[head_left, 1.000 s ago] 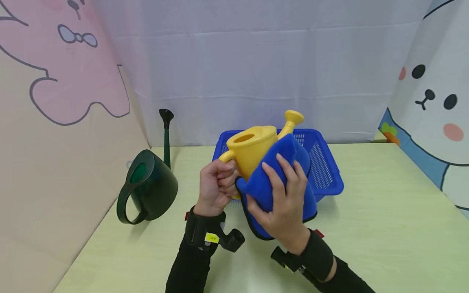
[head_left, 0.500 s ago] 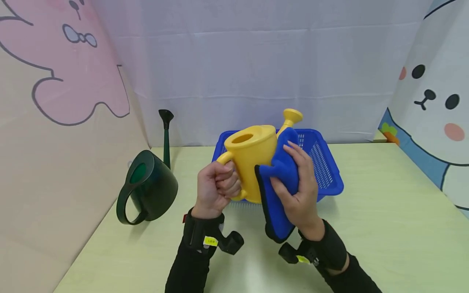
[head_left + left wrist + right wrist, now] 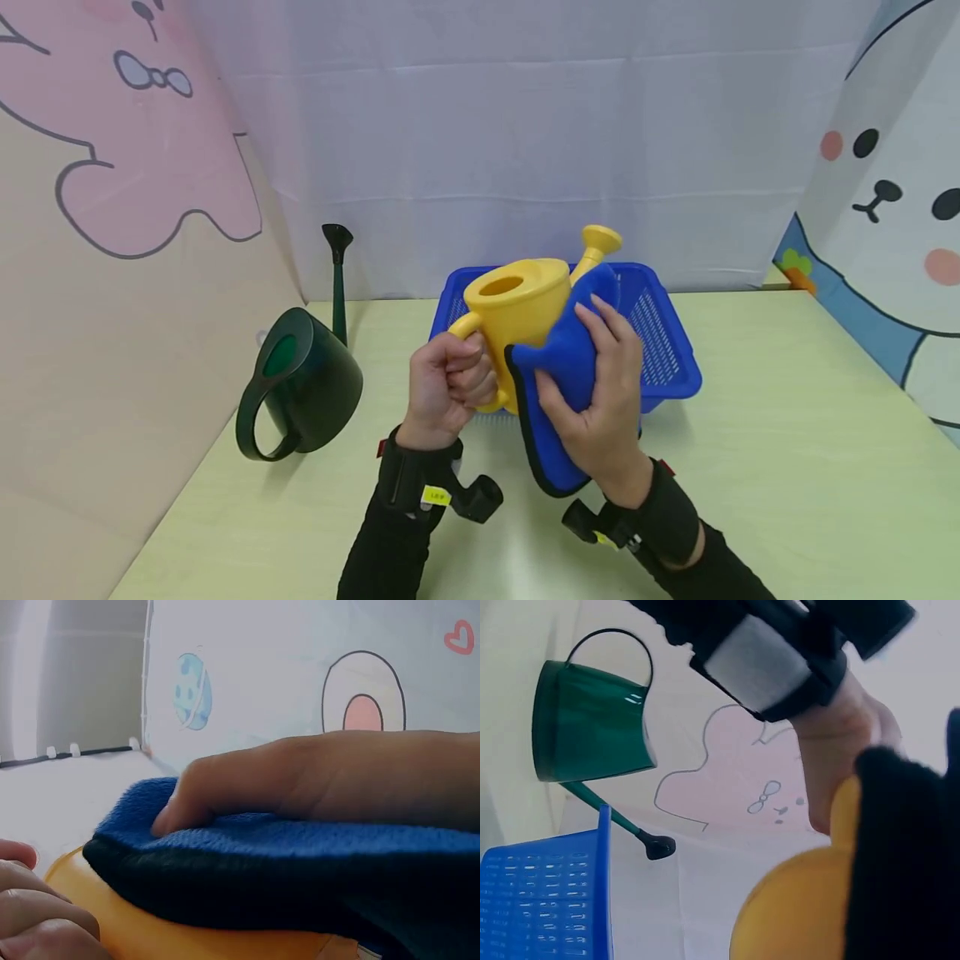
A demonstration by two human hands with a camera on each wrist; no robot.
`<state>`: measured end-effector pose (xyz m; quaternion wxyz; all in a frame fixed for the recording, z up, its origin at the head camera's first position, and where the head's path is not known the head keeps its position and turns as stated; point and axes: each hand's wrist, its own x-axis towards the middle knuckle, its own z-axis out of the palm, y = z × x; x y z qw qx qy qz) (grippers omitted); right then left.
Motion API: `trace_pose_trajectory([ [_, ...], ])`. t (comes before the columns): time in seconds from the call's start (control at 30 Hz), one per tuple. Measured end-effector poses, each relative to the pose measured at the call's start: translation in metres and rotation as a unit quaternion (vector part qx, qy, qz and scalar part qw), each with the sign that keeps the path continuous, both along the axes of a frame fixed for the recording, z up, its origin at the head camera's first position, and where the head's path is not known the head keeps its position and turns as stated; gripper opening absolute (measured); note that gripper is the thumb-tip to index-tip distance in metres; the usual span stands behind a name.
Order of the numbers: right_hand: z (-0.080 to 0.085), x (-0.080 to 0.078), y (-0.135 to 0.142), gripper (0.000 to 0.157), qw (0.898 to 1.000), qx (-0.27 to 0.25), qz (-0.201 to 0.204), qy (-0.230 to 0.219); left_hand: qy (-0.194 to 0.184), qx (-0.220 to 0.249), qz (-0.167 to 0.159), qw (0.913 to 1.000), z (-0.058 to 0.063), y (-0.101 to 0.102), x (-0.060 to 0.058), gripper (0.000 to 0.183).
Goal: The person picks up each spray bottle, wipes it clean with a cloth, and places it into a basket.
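My left hand (image 3: 453,387) grips the handle of a yellow watering can (image 3: 525,308), which is held up over the table with its spout pointing to the back right. Against the can's right side my right hand (image 3: 603,400) presses a blue cloth (image 3: 558,442) with black edging, thumb and fingers spread over its bunched folds. In the left wrist view the cloth (image 3: 315,836) lies right on the yellow surface (image 3: 187,941), under a finger of the right hand. The right wrist view shows the cloth's dark edge overlapping the can (image 3: 795,907).
A dark green watering can (image 3: 318,387) with a long spout stands on the table (image 3: 787,467) at the left. Behind the yellow can sits a blue perforated plastic basket (image 3: 667,342). A white curtain (image 3: 480,150) hangs along the back, with printed panels at both sides.
My right hand has slid the cloth rightward along the can's side, then back left a little. My left hand keeps its grip on the handle, and the yellow can has hardly moved.
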<state>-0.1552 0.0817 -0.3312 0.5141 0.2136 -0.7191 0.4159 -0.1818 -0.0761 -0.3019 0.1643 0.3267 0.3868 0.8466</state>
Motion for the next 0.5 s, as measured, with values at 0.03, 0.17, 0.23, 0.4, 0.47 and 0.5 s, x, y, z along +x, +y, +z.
trace_pose_trajectory([
  [0.03,-0.001,0.001,-0.003,0.056,1.000,0.009,-0.016,0.017,-0.001,-0.003,0.001,1.0000,0.000,0.001,0.000,0.031],
  [0.17,-0.005,0.005,-0.013,0.055,0.995,0.038,-0.071,0.063,-0.025,-0.023,0.020,0.9992,0.000,0.003,0.002,0.033],
  [0.23,-0.007,0.006,-0.015,0.054,0.992,0.048,-0.086,0.073,-0.040,-0.030,0.031,0.9982,0.000,0.004,0.003,0.033],
  [0.4,-0.007,0.006,-0.014,0.053,0.993,0.053,-0.082,0.071,-0.044,-0.034,0.038,0.9978,0.000,0.005,0.003,0.033],
  [0.47,-0.006,0.005,-0.011,0.053,0.995,0.046,-0.065,0.057,-0.035,-0.032,0.032,0.9983,-0.001,0.005,0.003,0.033],
  [0.5,-0.005,0.004,-0.010,0.053,0.997,0.040,-0.055,0.047,-0.031,-0.030,0.028,0.9987,-0.001,0.006,0.002,0.032],
])
